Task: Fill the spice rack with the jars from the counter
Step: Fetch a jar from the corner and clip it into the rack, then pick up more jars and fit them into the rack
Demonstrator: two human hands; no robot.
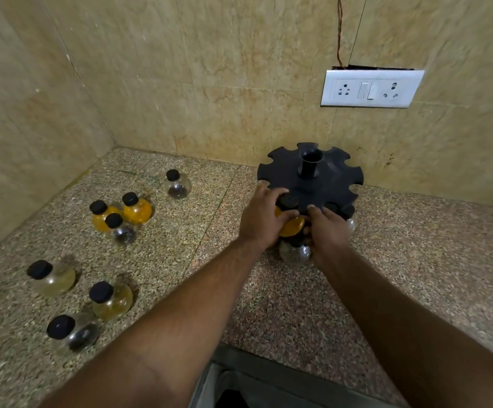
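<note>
- Where the speckled tabletop (268, 304) lies nearest, at seven o'clock in the view, three black-capped round jars stand close together. They are a dark-filled jar (74, 334), a pale yellow jar (112, 301) just behind it, and a faint-tinted jar (53, 279) at its ten o'clock.
- Both bare forearms reach from the bottom edge toward one o'clock and meet at the near rim of the spice rack (310, 178).
- The left hand (261, 220) has its fingers curled round the left side of a yellow jar (292, 226), with the thumb across its shoulder.
- The right hand (327, 231) meets the same jar from three o'clock, fingers curled against its right side.
- That jar's black cap sits at a notch in the rack's near rim, at the rack's seven o'clock.
- Directly below it a clear jar (293, 254) shows between the hands; I cannot tell whether it hangs from the rack or stands on the tabletop.
- At nine o'clock of the hands, well apart, stand a front amber jar (99, 222), a rear amber jar (137, 212) and a small clear jar (123, 232), clustered and nearly touching.
- Farther back, a lone jar (177, 188) with dark contents stands by itself.
- The rack is a black notched disc with an upright central tube, near the tiled wall.
- A white switch plate (371, 88) is fixed to the wall at the rack's one o'clock.
</note>
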